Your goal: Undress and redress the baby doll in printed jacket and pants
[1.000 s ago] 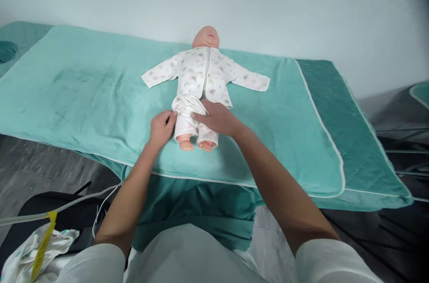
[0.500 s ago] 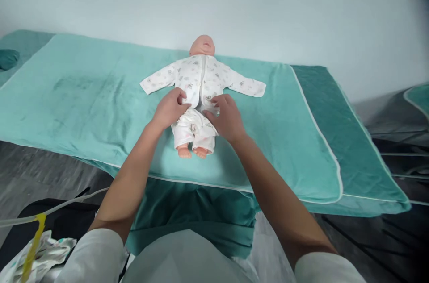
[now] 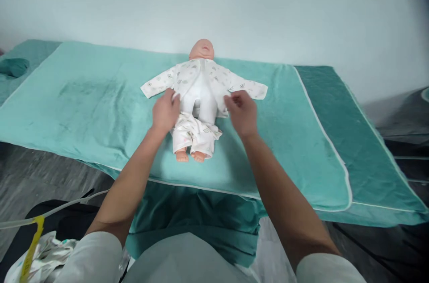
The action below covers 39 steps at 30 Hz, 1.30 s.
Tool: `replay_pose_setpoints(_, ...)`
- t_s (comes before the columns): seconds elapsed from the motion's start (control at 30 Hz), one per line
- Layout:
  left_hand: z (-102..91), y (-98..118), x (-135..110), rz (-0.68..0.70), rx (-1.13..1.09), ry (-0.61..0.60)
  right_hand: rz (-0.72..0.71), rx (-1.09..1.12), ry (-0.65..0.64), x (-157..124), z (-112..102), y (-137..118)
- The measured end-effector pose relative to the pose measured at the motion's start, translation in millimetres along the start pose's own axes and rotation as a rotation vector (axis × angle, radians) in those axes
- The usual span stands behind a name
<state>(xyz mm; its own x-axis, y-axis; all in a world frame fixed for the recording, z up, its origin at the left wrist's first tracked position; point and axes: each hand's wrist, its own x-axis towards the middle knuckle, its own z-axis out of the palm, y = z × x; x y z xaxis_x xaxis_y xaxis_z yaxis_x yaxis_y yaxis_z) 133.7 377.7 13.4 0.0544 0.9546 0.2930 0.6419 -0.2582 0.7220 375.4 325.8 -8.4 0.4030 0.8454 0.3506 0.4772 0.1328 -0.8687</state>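
A baby doll (image 3: 201, 49) lies on its back, head toward the wall, on a turquoise towel-like sheet (image 3: 284, 140). Its white patterned jacket (image 3: 187, 72) is spread apart at the front, showing the white cloth body (image 3: 204, 95). White patterned trousers (image 3: 197, 133) are bunched around its lower legs, with the feet poking out. My left hand (image 3: 166, 111) pinches the jacket's lower edge on the left side. On the other side, my right hand (image 3: 241, 111) has its fingers closed on the opposite jacket edge, slightly blurred.
The sheet covers a padded bed (image 3: 372, 162) against a white wall (image 3: 214, 2). At lower left, a pale tube (image 3: 63, 205) with a yellow tag (image 3: 31, 247) passes above a dark seat holding crumpled printed cloth (image 3: 50, 251).
Both hands have moved apart, drawing the jacket fronts open to the sides. The doll's white body and upper legs now show. The view has shifted slightly.
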Motion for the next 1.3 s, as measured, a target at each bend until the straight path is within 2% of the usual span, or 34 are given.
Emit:
replay_pose_setpoints(0.07,-2.2,-28,10,-0.224,-0.321,0.156,0.159,0.132,0.164,5,-26,27)
replay_pose_setpoints(0.13,-5.3,-56,16,-0.483,-0.526,0.236,0.312,0.119,0.218,3,-49,53)
replay_pose_setpoints(0.2,-6.9,-75,16,-0.563,-0.577,0.317,0.359,-0.001,0.242,-8,-63,70)
replay_pose_setpoints(0.27,-5.8,-82,10,-0.489,-0.565,0.377,0.301,-0.076,0.232,-24,-64,72)
replay_pose_setpoints(0.3,-4.3,-81,5,-0.42,-0.559,0.364,0.255,-0.071,0.196,-33,-60,68)
replay_pose_setpoints(0.37,-1.0,-73,-6,-0.297,-0.57,0.223,0.157,0.008,0.023,-48,-45,50)
replay_pose_setpoints(0.47,0.7,-60,-21,-0.192,-0.633,-0.072,-0.043,0.11,-0.318,-60,-22,20)
replay_pose_setpoints(0.57,-6.0,-57,-31,-0.187,-0.681,-0.263,-0.16,0.144,-0.483,-59,-15,5)
replay_pose_setpoints(0.7,-22.1,-62,-41,-0.184,-0.711,-0.477,-0.199,0.1,-0.546,-58,-25,7)
replay_pose_setpoints(0.8,-29.3,-62,-45,-0.19,-0.734,-0.563,-0.227,0.019,-0.553,-62,-31,9)
replay_pose_setpoints(0.9,-29.1,-62,-46,-0.184,-0.754,-0.567,-0.249,-0.026,-0.504,-67,-30,10)
replay_pose_setpoints(1.13,-22.7,-74,-48,-0.013,-0.725,-0.49,-0.275,-0.029,-0.363,-76,-23,12)
replay_pose_setpoints(1.3,-25.8,-76,-50,0.047,-0.716,-0.491,-0.251,-0.018,-0.452,-76,-26,7)
